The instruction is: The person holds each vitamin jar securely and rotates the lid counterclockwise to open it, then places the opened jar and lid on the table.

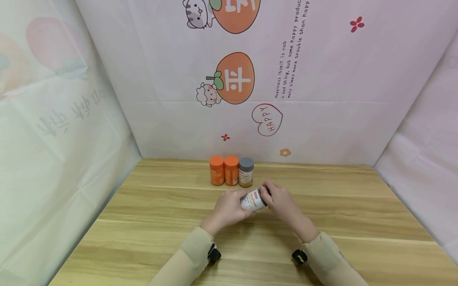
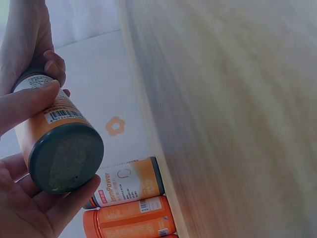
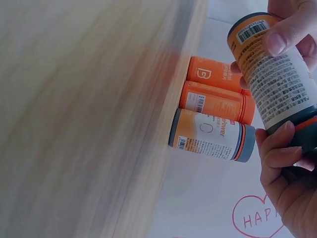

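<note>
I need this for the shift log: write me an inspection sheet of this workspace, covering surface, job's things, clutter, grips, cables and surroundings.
Surface: wood-grain tabletop.
Job's things: white-and-orange bottle held tilted, dark cap on; two orange bottles and a grey-capped bottle stand upright, close together in a row near the back edge.
Clutter: nothing seen.
Grips: left grip holds the tilted bottle's body; right grip grasps its cap end. A black wrist device shows at each cuff.
Cables: nothing seen.
Surroundings: pale sheeting behind and on both sides; cartoon prints and a "HAPPY" heart on the back.
</note>
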A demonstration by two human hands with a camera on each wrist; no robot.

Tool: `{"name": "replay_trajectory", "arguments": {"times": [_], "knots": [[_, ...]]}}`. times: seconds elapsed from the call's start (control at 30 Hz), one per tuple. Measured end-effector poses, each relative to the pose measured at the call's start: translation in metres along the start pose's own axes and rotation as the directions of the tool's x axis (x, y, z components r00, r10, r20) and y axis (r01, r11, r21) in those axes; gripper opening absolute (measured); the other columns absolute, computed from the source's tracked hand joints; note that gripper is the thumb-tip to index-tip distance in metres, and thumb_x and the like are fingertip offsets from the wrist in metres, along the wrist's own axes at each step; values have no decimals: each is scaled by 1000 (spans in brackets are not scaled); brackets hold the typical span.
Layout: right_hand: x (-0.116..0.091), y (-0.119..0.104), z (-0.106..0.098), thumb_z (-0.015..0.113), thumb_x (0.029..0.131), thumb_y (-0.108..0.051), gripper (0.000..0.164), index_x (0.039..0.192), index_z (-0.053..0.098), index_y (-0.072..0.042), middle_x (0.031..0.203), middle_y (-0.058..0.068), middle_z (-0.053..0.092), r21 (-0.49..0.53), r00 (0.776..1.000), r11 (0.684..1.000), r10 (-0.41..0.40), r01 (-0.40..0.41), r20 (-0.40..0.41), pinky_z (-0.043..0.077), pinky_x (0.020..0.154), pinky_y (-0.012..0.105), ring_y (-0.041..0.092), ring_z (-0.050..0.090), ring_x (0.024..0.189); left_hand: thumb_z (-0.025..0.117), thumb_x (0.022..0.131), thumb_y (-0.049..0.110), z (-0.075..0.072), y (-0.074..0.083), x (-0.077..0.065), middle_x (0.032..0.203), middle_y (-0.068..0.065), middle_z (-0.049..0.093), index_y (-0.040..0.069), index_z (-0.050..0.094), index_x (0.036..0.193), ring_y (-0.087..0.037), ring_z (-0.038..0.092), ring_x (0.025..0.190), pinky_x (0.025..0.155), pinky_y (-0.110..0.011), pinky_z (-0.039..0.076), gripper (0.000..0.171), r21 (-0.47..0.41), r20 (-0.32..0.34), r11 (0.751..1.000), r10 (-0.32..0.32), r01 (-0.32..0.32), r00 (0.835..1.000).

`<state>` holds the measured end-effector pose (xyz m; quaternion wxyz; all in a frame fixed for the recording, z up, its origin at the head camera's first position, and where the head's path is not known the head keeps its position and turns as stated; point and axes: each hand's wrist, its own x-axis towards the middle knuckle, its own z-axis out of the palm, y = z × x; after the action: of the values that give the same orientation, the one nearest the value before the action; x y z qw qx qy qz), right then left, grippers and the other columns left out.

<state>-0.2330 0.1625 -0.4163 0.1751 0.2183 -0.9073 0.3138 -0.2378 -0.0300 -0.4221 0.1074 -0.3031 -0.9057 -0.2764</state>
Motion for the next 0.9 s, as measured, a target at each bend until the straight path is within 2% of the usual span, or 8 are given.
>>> {"name": "replay_trajectory", "arguments": {"times": [0.57, 0.9], "knots": [[-2, 0, -2, 46, 99, -16, 13, 93, 54, -8, 65, -3, 51, -35, 998, 997, -69, 69, -3, 37, 40, 15, 0, 43, 47, 84, 66, 35, -4, 1, 0, 81, 4, 68, 17, 68, 107, -4, 54, 64, 57, -18, 40, 48, 11, -9, 1000, 12, -12, 1000], [-4, -1, -4, 46, 99, -17, 12, 94, 53, -8, 65, -3, 50, -36, 999, 999, -40, 41, 9, 36, 39, 15, 0, 42, 47, 84, 65, 36, -5, 1, 0, 80, 5, 68, 18, 69, 106, -3, 54, 64, 57, -18, 40, 47, -4, 11, 1000, 13, -12, 1000]]}}
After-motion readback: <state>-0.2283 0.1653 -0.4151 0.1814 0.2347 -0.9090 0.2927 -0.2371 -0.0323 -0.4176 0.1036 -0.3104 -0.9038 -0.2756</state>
